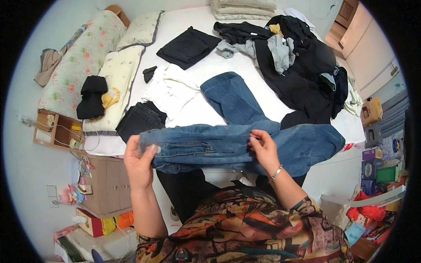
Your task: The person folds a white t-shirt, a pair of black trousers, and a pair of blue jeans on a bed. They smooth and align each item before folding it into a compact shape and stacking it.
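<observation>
A pair of blue denim jeans (230, 148) is stretched sideways in front of me, above the bed's near edge. At its waistband end, my left hand (141, 161) grips the denim, with the thumb beside a metal button. My right hand (264, 149), a bracelet at its wrist, pinches the fabric further along. One leg hangs off to the right, while another part of the denim lies up the bed. Beyond the jeans are a crumpled white garment (172, 87), folded dark grey jeans (141, 120) and a folded black garment (189, 47).
A heap of black and grey clothes (296, 72) covers the bed's right side. Rolled black garments (92, 97) rest on a pillow (118, 75) at left. A beige bedside cabinet (107, 185) stands near left; boxes and bags (378, 167) crowd the right wall.
</observation>
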Available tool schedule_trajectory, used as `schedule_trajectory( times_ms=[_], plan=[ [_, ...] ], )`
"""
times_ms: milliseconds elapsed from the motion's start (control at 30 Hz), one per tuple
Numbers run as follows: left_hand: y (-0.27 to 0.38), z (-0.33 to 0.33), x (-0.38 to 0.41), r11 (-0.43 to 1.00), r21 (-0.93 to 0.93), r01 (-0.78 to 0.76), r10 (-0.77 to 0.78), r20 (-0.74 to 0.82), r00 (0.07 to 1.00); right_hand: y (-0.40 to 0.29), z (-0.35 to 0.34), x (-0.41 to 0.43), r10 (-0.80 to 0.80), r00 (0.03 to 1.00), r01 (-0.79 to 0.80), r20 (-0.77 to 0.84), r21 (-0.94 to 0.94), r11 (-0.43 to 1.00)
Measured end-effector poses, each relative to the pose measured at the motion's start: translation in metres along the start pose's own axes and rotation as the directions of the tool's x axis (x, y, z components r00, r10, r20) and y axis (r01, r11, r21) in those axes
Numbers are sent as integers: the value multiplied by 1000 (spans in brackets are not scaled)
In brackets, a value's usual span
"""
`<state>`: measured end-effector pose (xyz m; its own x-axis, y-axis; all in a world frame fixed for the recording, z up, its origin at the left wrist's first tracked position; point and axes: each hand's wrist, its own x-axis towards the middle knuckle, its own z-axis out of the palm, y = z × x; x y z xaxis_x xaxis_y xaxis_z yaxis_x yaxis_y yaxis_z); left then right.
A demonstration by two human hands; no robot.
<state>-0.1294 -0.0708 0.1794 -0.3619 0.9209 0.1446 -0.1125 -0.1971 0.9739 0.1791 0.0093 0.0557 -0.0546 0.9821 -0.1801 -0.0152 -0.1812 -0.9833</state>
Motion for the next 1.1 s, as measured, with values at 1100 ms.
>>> schedule_trajectory(
  times_ms=[1100],
  plan=[
    [-169,-94,-20,753,381,537,-449,-299,842,23,-52,28,-251,964,139,-85,-646,750]
  ],
)
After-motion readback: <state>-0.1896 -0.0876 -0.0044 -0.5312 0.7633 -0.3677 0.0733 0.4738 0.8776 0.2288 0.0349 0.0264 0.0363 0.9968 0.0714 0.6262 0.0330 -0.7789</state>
